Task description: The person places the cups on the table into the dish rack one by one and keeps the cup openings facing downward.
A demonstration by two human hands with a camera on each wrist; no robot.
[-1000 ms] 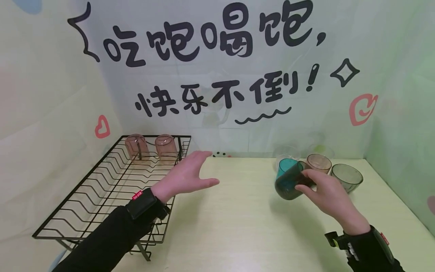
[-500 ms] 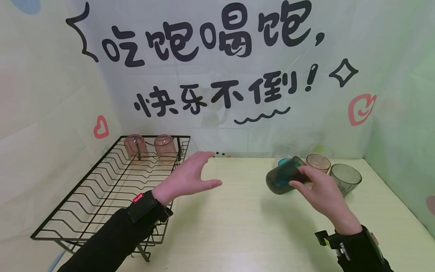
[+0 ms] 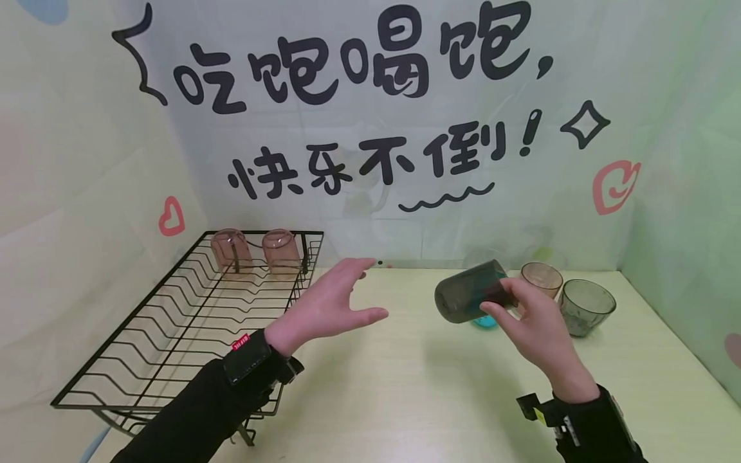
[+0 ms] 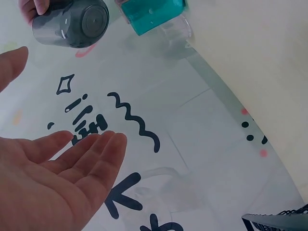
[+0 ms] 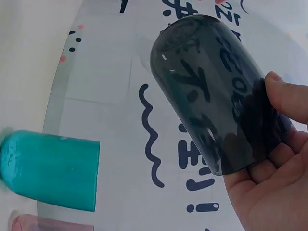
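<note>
My right hand (image 3: 538, 331) holds a dark grey glass cup (image 3: 466, 296) near its mouth, thumb on one side and fingers on the other. The cup lies tilted in the air, its base towards the left. It hides most of a teal cup (image 3: 485, 321) on the table, which shows more fully in the right wrist view as a teal cup (image 5: 50, 171) standing upright. To the left, my left hand (image 3: 327, 305) hovers beside the rack's right edge, fingers extended and thumb apart. In the left wrist view its palm (image 4: 53, 187) holds nothing.
A black wire dish rack (image 3: 191, 328) stands on the left. Two pink glasses, one (image 3: 231, 251) and another (image 3: 282, 251), sit upside down at its back. A pinkish glass (image 3: 541, 278) and a grey-green glass bowl (image 3: 586, 307) stand at the table's back right. A printed cloth hangs behind.
My right hand has moved left with the dark grey cup, which now tips closer to level and covers more of the teal cup. My left hand has shifted slightly right.
</note>
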